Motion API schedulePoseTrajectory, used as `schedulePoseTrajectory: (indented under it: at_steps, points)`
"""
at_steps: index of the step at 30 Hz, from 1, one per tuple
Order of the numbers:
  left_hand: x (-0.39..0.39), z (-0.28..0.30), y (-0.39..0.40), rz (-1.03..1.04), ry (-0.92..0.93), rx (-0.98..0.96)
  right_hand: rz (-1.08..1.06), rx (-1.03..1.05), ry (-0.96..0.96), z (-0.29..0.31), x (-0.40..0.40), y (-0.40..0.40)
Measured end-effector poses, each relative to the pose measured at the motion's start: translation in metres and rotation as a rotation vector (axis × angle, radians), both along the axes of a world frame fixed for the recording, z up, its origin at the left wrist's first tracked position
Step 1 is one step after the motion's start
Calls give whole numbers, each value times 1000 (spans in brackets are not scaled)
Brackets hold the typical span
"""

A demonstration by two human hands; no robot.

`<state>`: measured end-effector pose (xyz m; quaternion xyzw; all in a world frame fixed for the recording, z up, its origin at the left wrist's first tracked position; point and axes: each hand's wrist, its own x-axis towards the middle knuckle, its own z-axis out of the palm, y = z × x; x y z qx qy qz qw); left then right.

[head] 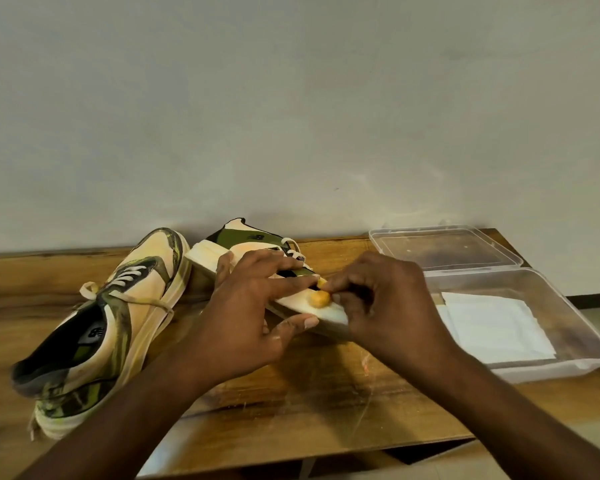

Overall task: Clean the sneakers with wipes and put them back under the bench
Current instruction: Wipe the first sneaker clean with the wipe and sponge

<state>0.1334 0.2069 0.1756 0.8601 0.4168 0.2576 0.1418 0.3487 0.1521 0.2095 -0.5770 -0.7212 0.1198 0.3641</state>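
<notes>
On the wooden bench top [291,393], we see the left hand [253,317] gripping the tilted sneaker [253,237], fingers spread over its upper and thumb pressed under the pale sole edge, while the right hand [388,306] has its fingertips curled together, pinching a small orange-yellow wad [320,299] against that sole edge. We note the second sneaker [111,317] resting upright just to the left, toe toward the wall. To the right stands a clear plastic box [568,362] holding white wipes [496,327], with its lid [444,249] lying behind it.
</notes>
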Motion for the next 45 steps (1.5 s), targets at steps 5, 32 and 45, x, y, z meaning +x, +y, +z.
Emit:
schedulePoseTrajectory:
  at_steps: [5,32,45]
  points:
    - [-5,1,-1,-8,16,3,106,-161,-65,15,16,-3]
    - [1,6,-7,17,23,3,-62,-121,-12,11,19,-3]
    - [2,7,-5,17,28,-4,-71,-61,-13,8,5,1]
